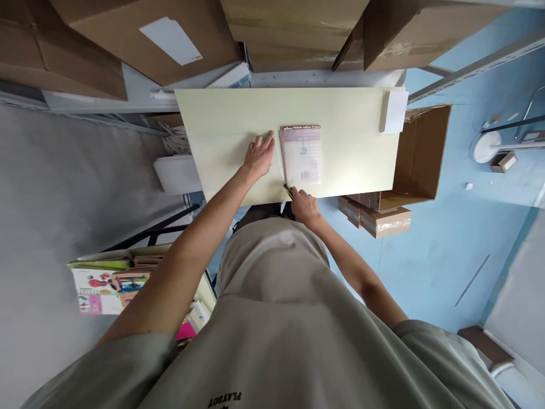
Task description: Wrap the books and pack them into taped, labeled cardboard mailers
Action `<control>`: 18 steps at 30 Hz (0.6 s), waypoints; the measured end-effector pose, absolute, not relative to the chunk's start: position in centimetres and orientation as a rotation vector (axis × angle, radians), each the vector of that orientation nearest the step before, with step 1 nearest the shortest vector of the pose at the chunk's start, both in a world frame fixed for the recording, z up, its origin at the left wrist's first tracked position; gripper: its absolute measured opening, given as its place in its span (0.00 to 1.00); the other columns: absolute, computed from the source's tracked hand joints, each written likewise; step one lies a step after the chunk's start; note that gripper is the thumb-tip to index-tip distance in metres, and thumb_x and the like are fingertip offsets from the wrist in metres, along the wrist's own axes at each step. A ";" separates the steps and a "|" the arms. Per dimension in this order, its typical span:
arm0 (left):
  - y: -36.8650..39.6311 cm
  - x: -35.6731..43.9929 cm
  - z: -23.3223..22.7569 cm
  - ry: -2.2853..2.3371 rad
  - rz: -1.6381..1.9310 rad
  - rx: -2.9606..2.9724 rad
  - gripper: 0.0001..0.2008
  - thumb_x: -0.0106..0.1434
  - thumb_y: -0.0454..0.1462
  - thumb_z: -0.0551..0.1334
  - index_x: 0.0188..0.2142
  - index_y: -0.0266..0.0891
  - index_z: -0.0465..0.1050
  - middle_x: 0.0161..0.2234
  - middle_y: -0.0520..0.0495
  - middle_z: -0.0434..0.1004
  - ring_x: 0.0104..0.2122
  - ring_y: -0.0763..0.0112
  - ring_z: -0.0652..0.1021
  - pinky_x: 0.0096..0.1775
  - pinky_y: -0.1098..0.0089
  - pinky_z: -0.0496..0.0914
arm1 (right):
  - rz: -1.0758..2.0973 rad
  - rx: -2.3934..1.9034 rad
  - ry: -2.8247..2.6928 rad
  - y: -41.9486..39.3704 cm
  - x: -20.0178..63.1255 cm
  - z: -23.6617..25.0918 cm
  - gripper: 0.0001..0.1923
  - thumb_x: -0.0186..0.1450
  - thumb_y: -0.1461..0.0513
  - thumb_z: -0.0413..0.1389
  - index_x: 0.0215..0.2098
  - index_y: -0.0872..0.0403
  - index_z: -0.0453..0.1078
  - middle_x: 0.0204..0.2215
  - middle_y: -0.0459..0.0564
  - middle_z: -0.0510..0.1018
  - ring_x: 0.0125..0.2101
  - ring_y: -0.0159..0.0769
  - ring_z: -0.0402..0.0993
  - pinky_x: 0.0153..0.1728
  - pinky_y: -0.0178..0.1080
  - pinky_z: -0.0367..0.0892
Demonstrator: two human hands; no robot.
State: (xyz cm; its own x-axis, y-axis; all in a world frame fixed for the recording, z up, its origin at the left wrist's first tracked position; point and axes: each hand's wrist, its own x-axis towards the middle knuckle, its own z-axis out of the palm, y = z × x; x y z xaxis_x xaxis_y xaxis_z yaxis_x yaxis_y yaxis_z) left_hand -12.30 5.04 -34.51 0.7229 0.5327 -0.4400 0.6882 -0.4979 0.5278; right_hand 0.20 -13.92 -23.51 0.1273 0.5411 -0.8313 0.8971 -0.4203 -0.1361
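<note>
A book point(303, 156) with a pale, barcoded back cover and a red patterned edge lies on a cream-coloured board point(357, 147). Left of the book, my left hand point(260, 153) presses down with its fingers stretched out, on what looks like a thin clear sheet point(238, 147). That sheet's far edge shows only faintly. My right hand point(304, 205) is closed around a dark utility knife point(288, 191) at the board's near edge. The knife's tip points at the book's lower left corner; whether it touches the sheet is hard to see.
At the board's far right corner sits a white stack point(394, 112). Large cardboard boxes point(293, 34) line the far side. An open carton point(421, 159) and smaller boxes point(385, 220) stand at the right. Lower left, printed books point(102, 289) rest on a rack.
</note>
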 end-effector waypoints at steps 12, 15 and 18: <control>2.0 -8.7 -28.8 1.140 -0.162 2.097 0.41 0.72 0.37 0.69 0.79 0.25 0.60 0.81 0.18 0.60 0.80 0.36 0.66 0.78 0.43 0.64 | -1.310 2.517 1.346 -16.4 9.8 -16.5 0.36 0.76 0.59 0.63 0.79 0.53 0.63 0.58 0.62 0.89 0.58 0.57 0.88 0.56 0.48 0.79; 2.1 -5.4 -24.5 1.101 -0.093 2.137 0.38 0.71 0.32 0.68 0.78 0.31 0.65 0.79 0.24 0.66 0.80 0.43 0.68 0.80 0.46 0.64 | -1.230 2.769 1.408 -14.1 13.3 -14.4 0.37 0.73 0.61 0.61 0.77 0.56 0.59 0.54 0.61 0.89 0.51 0.57 0.90 0.51 0.49 0.79; 3.4 -1.4 -19.1 0.985 0.186 2.220 0.33 0.76 0.35 0.63 0.78 0.38 0.67 0.77 0.33 0.72 0.77 0.49 0.73 0.80 0.47 0.66 | -1.018 3.010 1.648 -9.2 16.6 -11.6 0.29 0.72 0.61 0.58 0.70 0.53 0.62 0.54 0.61 0.87 0.49 0.57 0.88 0.50 0.50 0.79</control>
State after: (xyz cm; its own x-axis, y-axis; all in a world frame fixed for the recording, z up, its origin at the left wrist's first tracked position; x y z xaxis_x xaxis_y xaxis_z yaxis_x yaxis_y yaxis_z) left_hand -1.36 3.42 -19.08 0.7019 0.6984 -0.1396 0.5992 -0.4731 0.6459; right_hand 16.63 -9.18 -11.61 0.4420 0.8584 -0.2603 0.6170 -0.5015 -0.6064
